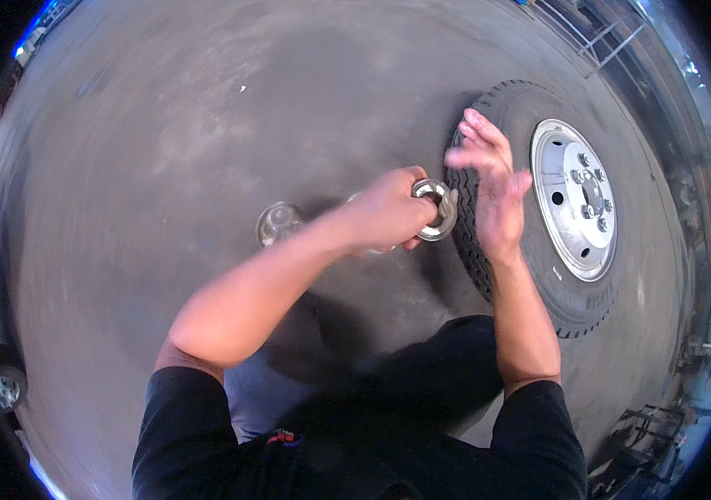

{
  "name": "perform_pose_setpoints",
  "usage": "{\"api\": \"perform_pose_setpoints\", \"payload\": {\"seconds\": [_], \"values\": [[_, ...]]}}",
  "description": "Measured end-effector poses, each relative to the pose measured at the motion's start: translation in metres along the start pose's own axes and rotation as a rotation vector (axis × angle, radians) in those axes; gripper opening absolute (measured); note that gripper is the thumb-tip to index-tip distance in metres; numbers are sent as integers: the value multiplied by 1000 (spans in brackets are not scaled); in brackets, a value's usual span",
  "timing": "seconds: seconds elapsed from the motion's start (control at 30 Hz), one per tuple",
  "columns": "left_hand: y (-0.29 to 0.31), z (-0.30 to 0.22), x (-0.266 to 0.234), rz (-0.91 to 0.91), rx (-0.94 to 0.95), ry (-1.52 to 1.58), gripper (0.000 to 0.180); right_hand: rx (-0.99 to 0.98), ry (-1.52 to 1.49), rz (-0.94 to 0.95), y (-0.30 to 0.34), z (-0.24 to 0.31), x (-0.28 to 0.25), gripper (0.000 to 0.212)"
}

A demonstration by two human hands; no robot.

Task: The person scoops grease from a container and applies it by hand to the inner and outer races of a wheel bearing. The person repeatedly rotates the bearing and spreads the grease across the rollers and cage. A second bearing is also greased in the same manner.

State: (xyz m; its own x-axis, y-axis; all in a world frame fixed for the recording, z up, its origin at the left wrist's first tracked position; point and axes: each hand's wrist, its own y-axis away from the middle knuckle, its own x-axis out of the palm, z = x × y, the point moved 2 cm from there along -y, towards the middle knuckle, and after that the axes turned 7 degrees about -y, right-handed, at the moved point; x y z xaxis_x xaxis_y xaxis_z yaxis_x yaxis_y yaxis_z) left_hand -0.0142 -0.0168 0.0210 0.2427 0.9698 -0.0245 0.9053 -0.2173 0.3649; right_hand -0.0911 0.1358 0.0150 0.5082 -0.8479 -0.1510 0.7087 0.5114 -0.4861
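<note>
My left hand (393,208) reaches across to the middle, its fingers closed on a shiny, clear-rimmed ring-shaped piece (447,223) with a dark centre. What kind of piece it is I cannot make out. Beside it, my right hand (497,187) is raised in front of the tyre tread, holding nothing, with fingers apart and a little blurred. A round, see-through object (279,223) shows left of my left forearm, over the floor. More clear material shows around that wrist, mostly hidden; whether these parts join I cannot tell.
A truck wheel with a black tyre (501,108) and silver rim (574,242) lies at the right. Grey floor (164,167) spreads around it. Metal railing (605,42) stands at the far right, and a vehicle's wheel (7,390) shows at the left edge.
</note>
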Motion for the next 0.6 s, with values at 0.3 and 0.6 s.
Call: {"api": "perform_pose_setpoints", "payload": {"seconds": [0.3, 0.6], "values": [[10, -3, -12, 332, -156, -161, 29, -63, 440, 371, 3, 46, 14, 96], [8, -2, -13, 207, -87, 117, 13, 57, 51, 238, 11, 45, 3, 100]]}}
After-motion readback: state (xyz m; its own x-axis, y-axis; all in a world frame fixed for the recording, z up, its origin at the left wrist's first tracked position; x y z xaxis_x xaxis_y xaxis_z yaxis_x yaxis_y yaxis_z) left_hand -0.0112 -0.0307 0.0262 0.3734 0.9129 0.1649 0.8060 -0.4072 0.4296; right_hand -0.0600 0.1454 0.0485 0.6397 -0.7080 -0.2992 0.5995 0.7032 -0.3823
